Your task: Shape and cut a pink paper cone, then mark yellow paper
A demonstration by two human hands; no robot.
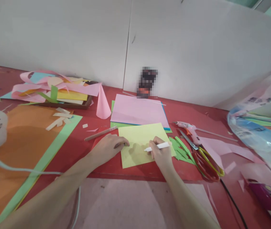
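Observation:
A sheet of yellow paper lies in front of me on the red table. My right hand is closed round a white marker, its tip pointing left, at or just above the sheet. My left hand rests at the sheet's left edge, fingers loosely curved, with a gap between thumb and forefinger. Just behind that hand lies a brownish pen-like stick. Beyond the yellow sheet is a stack of coloured paper with a pink sheet on top. Green paper scraps lie right of my right hand.
Scissors and a pink glue gun lie to the right, near a magenta power strip and a plastic bag. At left are a pink paper cone, a scrap-filled tray and orange paper. A wall stands behind.

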